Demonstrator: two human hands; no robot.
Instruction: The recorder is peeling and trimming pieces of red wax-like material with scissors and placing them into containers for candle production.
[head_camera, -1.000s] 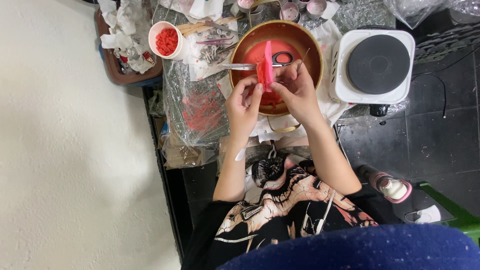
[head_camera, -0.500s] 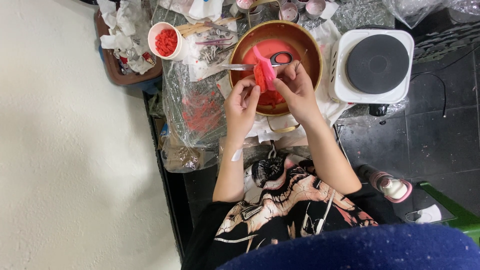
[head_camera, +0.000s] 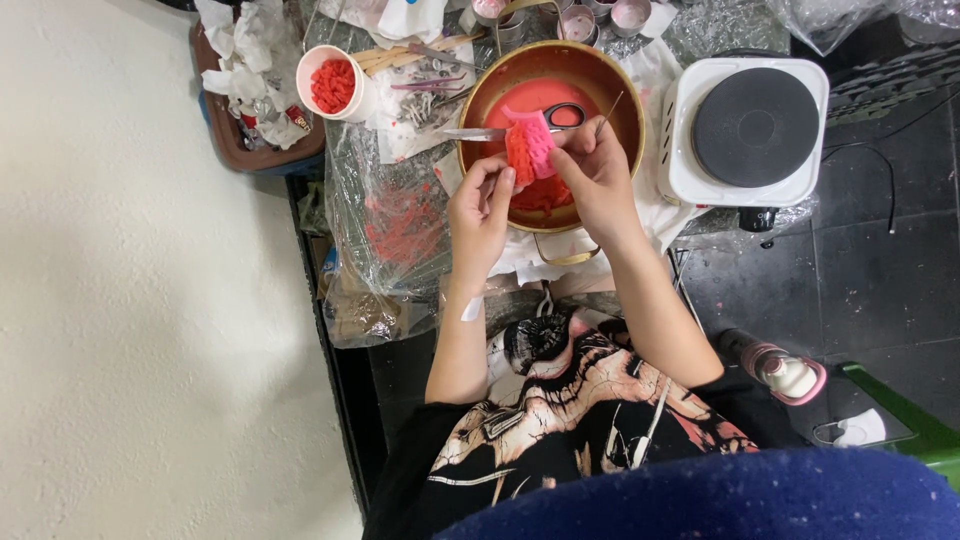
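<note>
My right hand (head_camera: 592, 170) and my left hand (head_camera: 480, 208) together hold a pink and red textured piece (head_camera: 528, 148), soft-looking, over a copper-coloured bowl (head_camera: 490, 80). My right hand also pinches a thin stick (head_camera: 610, 110) that points up and right. The bowl holds red liquid or wax (head_camera: 535, 98). Scissors (head_camera: 505, 128) with black handles lie across the bowl's rim, blades pointing left.
A white single hotplate (head_camera: 748, 130) stands right of the bowl. A white cup of red bits (head_camera: 335, 82) and a brown tray of crumpled paper (head_camera: 250, 75) sit at the upper left. Stained plastic sheet (head_camera: 390, 220) covers the table. A pink-capped bottle (head_camera: 780, 368) lies on the dark floor.
The pink piece has been turned and shifted left between my hands, from upright and narrow to broader and flatter. Both hands stay over the bowl.
</note>
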